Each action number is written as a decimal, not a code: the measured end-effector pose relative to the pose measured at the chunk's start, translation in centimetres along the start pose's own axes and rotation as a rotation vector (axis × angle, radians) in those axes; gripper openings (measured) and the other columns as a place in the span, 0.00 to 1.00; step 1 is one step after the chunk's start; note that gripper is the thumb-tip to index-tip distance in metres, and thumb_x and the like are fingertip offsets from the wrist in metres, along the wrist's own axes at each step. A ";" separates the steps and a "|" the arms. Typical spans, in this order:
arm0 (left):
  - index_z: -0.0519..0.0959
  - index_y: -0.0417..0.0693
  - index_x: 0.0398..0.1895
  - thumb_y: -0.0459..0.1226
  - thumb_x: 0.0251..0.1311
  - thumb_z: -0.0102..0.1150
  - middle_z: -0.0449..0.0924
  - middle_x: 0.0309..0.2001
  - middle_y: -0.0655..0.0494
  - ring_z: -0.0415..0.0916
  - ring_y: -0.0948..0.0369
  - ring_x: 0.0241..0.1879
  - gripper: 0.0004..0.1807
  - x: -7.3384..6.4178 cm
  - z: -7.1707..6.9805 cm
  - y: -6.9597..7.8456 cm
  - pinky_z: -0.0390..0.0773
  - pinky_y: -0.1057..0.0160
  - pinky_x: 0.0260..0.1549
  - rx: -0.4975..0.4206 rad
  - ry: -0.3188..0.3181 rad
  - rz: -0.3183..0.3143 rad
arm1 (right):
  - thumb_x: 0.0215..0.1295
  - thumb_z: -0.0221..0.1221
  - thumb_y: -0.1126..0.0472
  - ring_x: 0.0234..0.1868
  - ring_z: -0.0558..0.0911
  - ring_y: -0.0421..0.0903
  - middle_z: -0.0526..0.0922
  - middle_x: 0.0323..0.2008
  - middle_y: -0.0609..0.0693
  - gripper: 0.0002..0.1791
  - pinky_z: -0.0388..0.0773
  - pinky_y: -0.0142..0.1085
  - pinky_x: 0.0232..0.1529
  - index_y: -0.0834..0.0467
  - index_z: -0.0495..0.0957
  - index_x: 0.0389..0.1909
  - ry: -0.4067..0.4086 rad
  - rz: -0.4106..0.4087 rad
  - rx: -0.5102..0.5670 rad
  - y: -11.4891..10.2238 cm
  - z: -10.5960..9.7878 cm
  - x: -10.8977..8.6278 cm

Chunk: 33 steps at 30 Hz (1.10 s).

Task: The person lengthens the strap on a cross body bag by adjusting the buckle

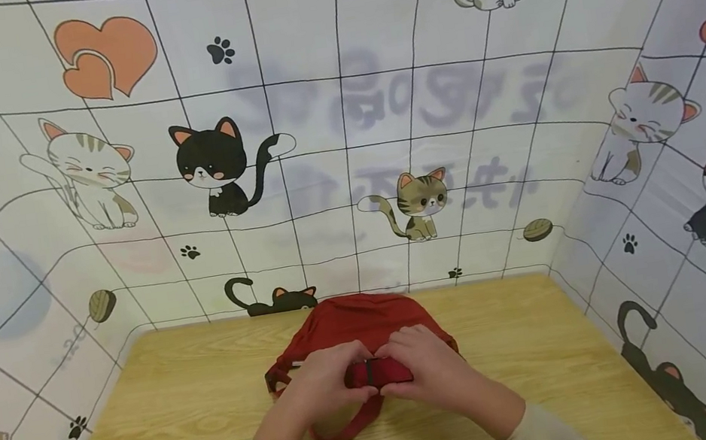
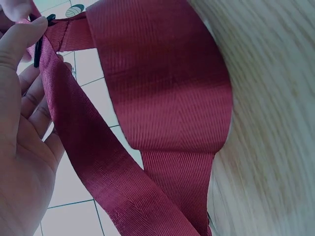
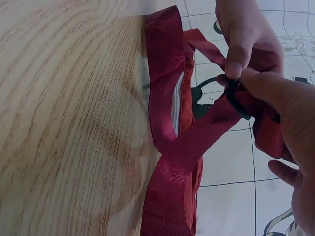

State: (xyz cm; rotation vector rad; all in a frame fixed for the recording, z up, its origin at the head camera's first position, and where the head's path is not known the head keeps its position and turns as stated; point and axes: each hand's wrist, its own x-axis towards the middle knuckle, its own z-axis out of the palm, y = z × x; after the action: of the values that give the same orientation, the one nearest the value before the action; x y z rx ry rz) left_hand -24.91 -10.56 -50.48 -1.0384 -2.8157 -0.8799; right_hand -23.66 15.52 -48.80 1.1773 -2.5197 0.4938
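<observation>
A red bag lies on the wooden table against the back wall. In front of it, both hands hold its red strap at a black buckle. My left hand pinches the strap by the buckle; in the left wrist view, the thumb of this hand presses at the black buckle. From the other side, my right hand grips the strap. The right wrist view shows the thumb of the right hand beside the buckle, with strap webbing hanging below.
The wooden table extends to both sides of the bag. A strap loop droops in front of the bag. White gridded sheets with cat pictures form walls at the back, left and right.
</observation>
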 end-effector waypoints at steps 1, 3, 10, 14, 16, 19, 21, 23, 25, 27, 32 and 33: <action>0.80 0.66 0.52 0.46 0.62 0.83 0.80 0.39 0.77 0.76 0.70 0.37 0.21 0.0 0.1 -0.1 0.77 0.64 0.38 -0.001 0.002 0.000 | 0.60 0.82 0.46 0.48 0.79 0.41 0.84 0.45 0.40 0.25 0.76 0.45 0.57 0.50 0.86 0.54 -0.020 0.008 -0.036 -0.2 0.0 0.1; 0.80 0.66 0.52 0.46 0.62 0.83 0.80 0.39 0.77 0.76 0.70 0.37 0.21 0.0 0.2 -0.2 0.77 0.65 0.38 0.001 0.004 0.000 | 0.61 0.82 0.46 0.48 0.79 0.41 0.84 0.43 0.40 0.23 0.76 0.44 0.57 0.50 0.87 0.52 -0.040 0.009 -0.085 -0.4 0.1 0.3; 0.80 0.65 0.52 0.46 0.62 0.83 0.81 0.41 0.76 0.77 0.70 0.39 0.21 -0.5 0.3 -0.5 0.79 0.64 0.41 0.020 0.033 0.022 | 0.59 0.84 0.50 0.44 0.78 0.39 0.83 0.40 0.38 0.21 0.75 0.42 0.55 0.50 0.87 0.48 0.061 -0.006 -0.009 0.1 0.1 -0.4; 0.81 0.65 0.52 0.45 0.61 0.83 0.81 0.41 0.77 0.77 0.71 0.39 0.21 -0.6 0.2 -0.8 0.80 0.64 0.43 0.028 0.056 0.032 | 0.57 0.84 0.56 0.41 0.75 0.38 0.81 0.37 0.39 0.20 0.73 0.39 0.51 0.52 0.87 0.47 0.157 -0.059 0.101 1.0 -0.1 -1.1; 0.81 0.66 0.52 0.45 0.61 0.83 0.81 0.41 0.77 0.76 0.71 0.39 0.21 -0.7 0.1 -1.0 0.80 0.63 0.42 0.028 0.062 0.035 | 0.57 0.84 0.58 0.41 0.75 0.37 0.80 0.37 0.39 0.20 0.72 0.39 0.50 0.52 0.87 0.47 0.188 -0.084 0.137 1.6 -0.1 -1.5; 0.81 0.66 0.52 0.46 0.62 0.83 0.81 0.42 0.77 0.77 0.71 0.40 0.21 -0.7 0.0 -1.3 0.80 0.63 0.42 0.031 0.069 0.029 | 0.59 0.83 0.59 0.42 0.75 0.37 0.81 0.39 0.38 0.20 0.74 0.38 0.50 0.51 0.86 0.49 0.205 -0.100 0.188 2.4 -0.2 -2.0; 0.81 0.66 0.52 0.47 0.62 0.83 0.81 0.42 0.77 0.77 0.71 0.39 0.21 -0.8 0.0 -1.6 0.80 0.63 0.42 0.033 0.070 0.019 | 0.62 0.82 0.59 0.44 0.77 0.38 0.82 0.41 0.38 0.19 0.77 0.37 0.48 0.50 0.85 0.51 0.199 -0.090 0.235 2.8 -0.4 -2.3; 0.81 0.66 0.52 0.47 0.62 0.83 0.82 0.42 0.77 0.77 0.71 0.39 0.21 -0.8 0.0 -1.7 0.80 0.63 0.42 0.032 0.070 0.011 | 0.63 0.81 0.59 0.46 0.78 0.38 0.82 0.43 0.38 0.20 0.81 0.37 0.48 0.50 0.85 0.52 0.184 -0.077 0.272 2.9 -0.5 -2.4; 0.81 0.65 0.52 0.47 0.62 0.83 0.82 0.42 0.77 0.76 0.71 0.39 0.21 -0.8 -0.1 -1.8 0.80 0.63 0.42 0.032 0.070 0.009 | 0.63 0.81 0.59 0.48 0.79 0.38 0.83 0.45 0.39 0.21 0.81 0.39 0.49 0.51 0.84 0.54 0.159 -0.066 0.285 2.9 -0.6 -2.4; 0.81 0.65 0.52 0.47 0.62 0.83 0.82 0.42 0.77 0.76 0.71 0.39 0.21 -0.8 -0.1 -1.9 0.80 0.63 0.42 0.029 0.068 0.014 | 0.62 0.82 0.57 0.49 0.79 0.38 0.84 0.47 0.40 0.23 0.81 0.41 0.52 0.52 0.84 0.55 0.130 -0.052 0.262 2.6 -0.6 -2.1; 0.81 0.65 0.51 0.46 0.61 0.84 0.81 0.42 0.77 0.76 0.71 0.39 0.21 -0.7 0.0 -1.8 0.80 0.63 0.41 0.038 0.067 0.025 | 0.63 0.81 0.46 0.49 0.79 0.38 0.85 0.49 0.40 0.28 0.76 0.44 0.56 0.52 0.84 0.59 0.021 0.023 0.121 1.0 -0.4 -0.7; 0.81 0.65 0.51 0.46 0.61 0.84 0.81 0.41 0.77 0.76 0.71 0.39 0.21 -0.7 0.0 -1.8 0.80 0.64 0.41 0.040 0.066 0.025 | 0.63 0.80 0.44 0.50 0.79 0.38 0.85 0.50 0.40 0.29 0.76 0.44 0.56 0.51 0.83 0.59 -0.005 0.038 0.089 0.6 -0.2 -0.3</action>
State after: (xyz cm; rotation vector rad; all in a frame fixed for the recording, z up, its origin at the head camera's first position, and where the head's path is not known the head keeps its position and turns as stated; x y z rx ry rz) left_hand -25.43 -12.09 -51.48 -1.0180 -2.7478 -0.8357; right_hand -23.91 16.23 -48.84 1.1646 -2.5519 0.6187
